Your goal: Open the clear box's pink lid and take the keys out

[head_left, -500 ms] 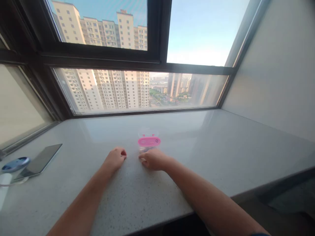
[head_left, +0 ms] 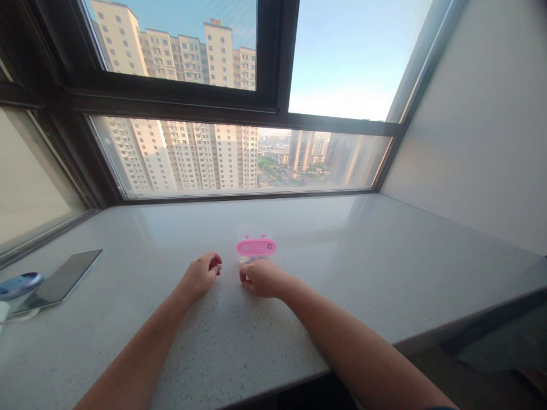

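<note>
A small clear plastic box with a pink lid (head_left: 256, 247) stands on the pale speckled counter (head_left: 239, 347). Just in front of it, my right hand (head_left: 261, 279) rests low on the counter, fingers bent down and closed in a pinch. It partly covers the box's front, and whatever is between its fingertips is too small or hidden to name. To the left, apart from the box, my left hand (head_left: 204, 274) has its thumb and fingers curled together, pointing toward the right hand. I cannot make out what it holds, if anything.
A dark flat tablet-like device (head_left: 64, 279) lies at the left of the counter, with a round blue object (head_left: 19, 285) and a white cable beside it. A dark-framed window (head_left: 256, 196) borders the back, and a white wall (head_left: 470, 142) the right.
My left hand's thumb and fingers have shifted slightly, tilting toward the right hand. My right hand's fingers have curled further down and inward. The camera view has moved a little; the box stays put.
</note>
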Available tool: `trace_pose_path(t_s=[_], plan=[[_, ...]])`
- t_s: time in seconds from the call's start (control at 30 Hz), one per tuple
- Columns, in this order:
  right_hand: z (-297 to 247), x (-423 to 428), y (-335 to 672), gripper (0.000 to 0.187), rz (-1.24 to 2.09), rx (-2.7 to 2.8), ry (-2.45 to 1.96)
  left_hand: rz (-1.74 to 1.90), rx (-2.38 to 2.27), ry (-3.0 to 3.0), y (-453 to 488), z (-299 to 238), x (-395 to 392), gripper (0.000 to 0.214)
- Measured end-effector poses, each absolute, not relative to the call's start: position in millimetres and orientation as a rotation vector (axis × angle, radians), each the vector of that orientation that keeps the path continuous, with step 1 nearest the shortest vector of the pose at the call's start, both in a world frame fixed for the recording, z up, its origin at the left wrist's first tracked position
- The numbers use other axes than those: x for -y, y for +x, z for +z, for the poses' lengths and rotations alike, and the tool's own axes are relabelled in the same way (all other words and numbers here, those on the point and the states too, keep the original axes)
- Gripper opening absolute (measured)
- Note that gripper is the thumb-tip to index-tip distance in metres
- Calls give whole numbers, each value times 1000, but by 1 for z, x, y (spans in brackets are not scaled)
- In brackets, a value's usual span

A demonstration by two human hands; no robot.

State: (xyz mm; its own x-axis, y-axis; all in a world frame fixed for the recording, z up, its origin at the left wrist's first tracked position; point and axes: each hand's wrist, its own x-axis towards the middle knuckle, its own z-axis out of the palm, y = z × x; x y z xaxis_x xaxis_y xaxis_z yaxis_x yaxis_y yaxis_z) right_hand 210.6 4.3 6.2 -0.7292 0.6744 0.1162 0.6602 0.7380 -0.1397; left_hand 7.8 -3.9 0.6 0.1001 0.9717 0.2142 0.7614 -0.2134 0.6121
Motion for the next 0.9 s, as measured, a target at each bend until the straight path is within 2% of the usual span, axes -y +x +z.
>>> trace_pose_path(t_s=[0.23, 0.4, 0.9], plan=[[8, -10, 221, 16, 497, 2640, -849, 828, -1614, 1861, 7, 1, 6, 18], [10, -13, 227, 13, 635, 2470, -840, 857, -1532, 1789, 10, 1, 6, 21], [13, -12, 226, 11, 638, 2294, -863, 1011, -1571, 2108, 21, 14, 15, 23]])
